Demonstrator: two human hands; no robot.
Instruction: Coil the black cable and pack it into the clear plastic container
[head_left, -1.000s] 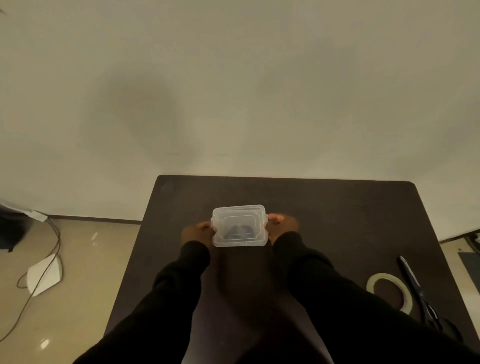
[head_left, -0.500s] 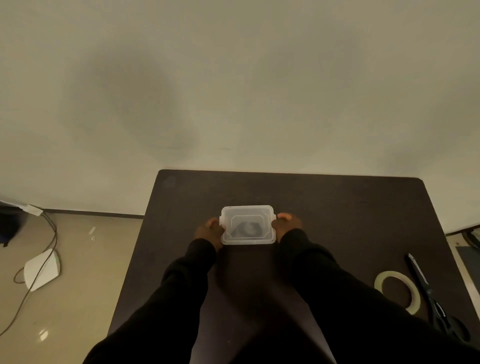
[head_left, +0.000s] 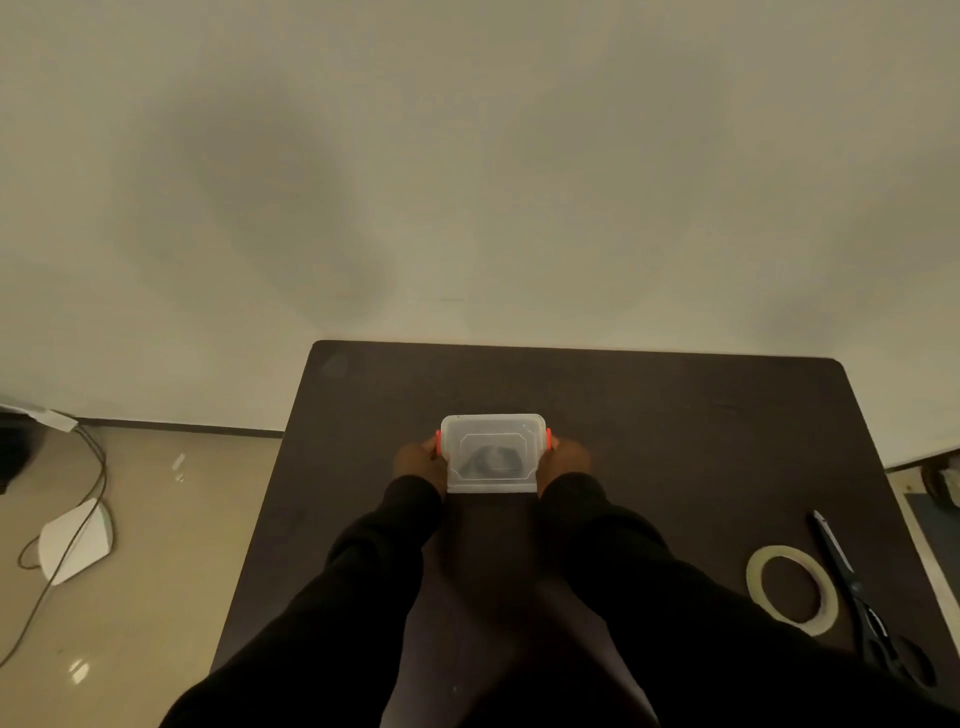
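The clear plastic container (head_left: 493, 426) sits near the middle of the dark table (head_left: 675, 415), with its lid on. Through the lid the coiled black cable (head_left: 488, 460) shows as a dark shape inside. My left hand (head_left: 418, 462) presses the container's left side and my right hand (head_left: 563, 460) presses its right side. A small orange-red latch (head_left: 439, 440) shows at each side, next to my fingers. Both forearms in black sleeves reach in from the bottom.
A roll of pale tape (head_left: 792, 587) and black scissors (head_left: 862, 603) lie at the table's right edge. On the floor to the left lie a white device (head_left: 75, 540) and cables (head_left: 88, 499). A wall stands behind the table.
The orange-red latches now show at both sides of the container, where before only clear tabs showed. My hands have stayed at its two sides. The view has shifted slightly.
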